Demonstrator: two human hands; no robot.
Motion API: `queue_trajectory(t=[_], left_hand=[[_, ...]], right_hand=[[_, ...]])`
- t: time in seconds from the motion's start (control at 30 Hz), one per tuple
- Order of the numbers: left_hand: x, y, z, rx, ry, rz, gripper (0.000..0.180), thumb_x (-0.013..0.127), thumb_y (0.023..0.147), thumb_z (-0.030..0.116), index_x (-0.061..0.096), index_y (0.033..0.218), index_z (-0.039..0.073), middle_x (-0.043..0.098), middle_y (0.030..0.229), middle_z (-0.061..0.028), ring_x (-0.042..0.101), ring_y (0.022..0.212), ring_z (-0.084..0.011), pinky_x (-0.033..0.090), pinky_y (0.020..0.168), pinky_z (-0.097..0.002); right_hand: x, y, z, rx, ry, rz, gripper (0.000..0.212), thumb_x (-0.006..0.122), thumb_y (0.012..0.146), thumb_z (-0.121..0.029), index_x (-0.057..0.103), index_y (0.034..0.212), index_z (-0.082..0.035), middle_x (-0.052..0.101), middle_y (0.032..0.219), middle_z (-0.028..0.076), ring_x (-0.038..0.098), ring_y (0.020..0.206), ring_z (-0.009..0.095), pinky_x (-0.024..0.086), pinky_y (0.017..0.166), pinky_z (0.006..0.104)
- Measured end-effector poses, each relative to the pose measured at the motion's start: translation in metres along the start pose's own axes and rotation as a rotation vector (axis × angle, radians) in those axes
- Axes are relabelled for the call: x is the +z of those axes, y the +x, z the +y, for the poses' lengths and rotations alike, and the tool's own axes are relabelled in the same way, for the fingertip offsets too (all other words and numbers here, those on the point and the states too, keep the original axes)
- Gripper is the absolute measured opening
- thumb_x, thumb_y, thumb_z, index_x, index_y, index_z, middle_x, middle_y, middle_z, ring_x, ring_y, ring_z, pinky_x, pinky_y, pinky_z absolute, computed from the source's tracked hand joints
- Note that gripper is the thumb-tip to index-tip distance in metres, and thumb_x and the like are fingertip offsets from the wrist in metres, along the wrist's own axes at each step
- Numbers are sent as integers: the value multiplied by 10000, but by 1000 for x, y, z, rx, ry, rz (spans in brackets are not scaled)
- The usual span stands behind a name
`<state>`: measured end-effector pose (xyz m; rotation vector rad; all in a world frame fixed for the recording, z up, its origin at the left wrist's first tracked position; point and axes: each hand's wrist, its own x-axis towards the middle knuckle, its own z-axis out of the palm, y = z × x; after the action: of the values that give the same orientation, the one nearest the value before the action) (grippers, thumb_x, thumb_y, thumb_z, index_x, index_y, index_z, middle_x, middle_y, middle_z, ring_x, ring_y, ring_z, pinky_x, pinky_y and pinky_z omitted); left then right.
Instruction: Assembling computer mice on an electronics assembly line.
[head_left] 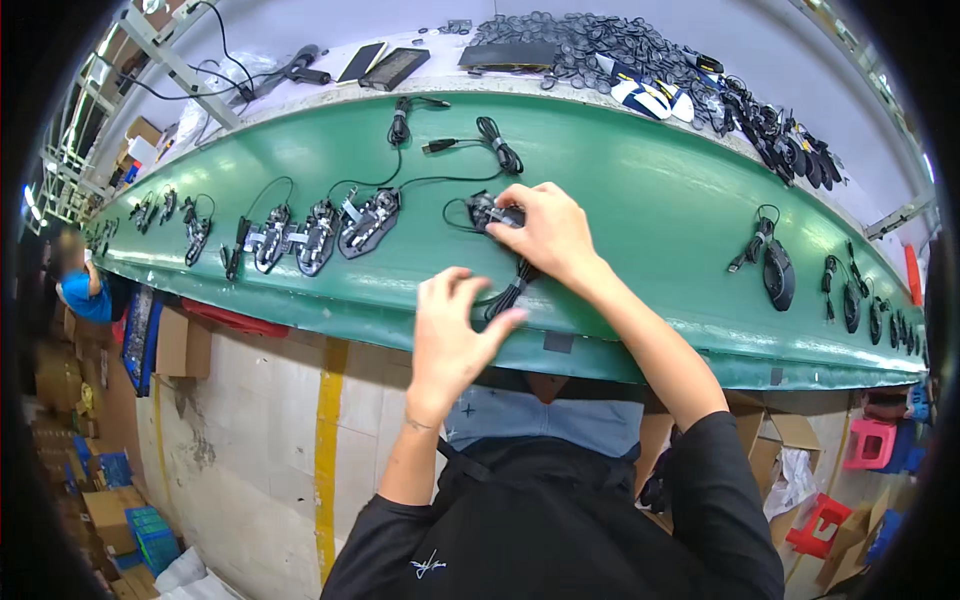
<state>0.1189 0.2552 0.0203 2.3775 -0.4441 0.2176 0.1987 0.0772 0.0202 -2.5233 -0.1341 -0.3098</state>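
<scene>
On the glossy green conveyor belt (640, 200) we see a row of open mouse assemblies (318, 235) with bare circuit boards to our left. Our left hand (450, 335) pinches a thin black cable (505, 295) at the belt's near edge. Our right hand (548, 232) closes over a small black mouse unit (485, 210). Farther right lies a rounded black mouse (778, 272).
</scene>
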Motion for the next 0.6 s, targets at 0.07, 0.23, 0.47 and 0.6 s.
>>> queue_trajectory(t=[0.07, 0.23, 0.47, 0.6], left_hand=[[12, -4, 14, 94, 74, -56, 414, 810, 743, 332, 664, 985, 30, 606, 1084, -117, 548, 1051, -309, 447, 885, -423], [7, 11, 3, 271, 2, -111, 240, 755, 801, 221, 654, 905, 29, 657, 844, -108, 622, 817, -315, 474, 747, -403], [-18, 139, 5, 405, -293, 4, 162, 708, 848, 112, 674, 961, 1, 694, 908, -140, 669, 808, -262, 512, 753, -333], [13, 203, 26, 725, 7, 309, 248, 696, 886, 172, 668, 1079, 19, 691, 1017, -170, 662, 903, -282, 510, 829, -334]], right_hand=[[-11, -3, 17, -25, 45, -14, 373, 798, 744, -378, 724, 924, -60, 700, 911, 145, 653, 902, 320, 517, 813, 409], [-57, -28, 49, 68, 18, -51, 333, 783, 788, -307, 718, 902, -1, 723, 961, 164, 677, 892, 325, 519, 812, 385], [-97, -84, 80, 153, 87, 58, 328, 739, 841, -314, 700, 928, -1, 685, 777, 184, 647, 657, 298, 500, 663, 367], [-109, -101, 51, 312, 266, 76, 309, 735, 864, -294, 687, 916, 7, 675, 700, 117, 602, 581, 171, 472, 608, 305]])
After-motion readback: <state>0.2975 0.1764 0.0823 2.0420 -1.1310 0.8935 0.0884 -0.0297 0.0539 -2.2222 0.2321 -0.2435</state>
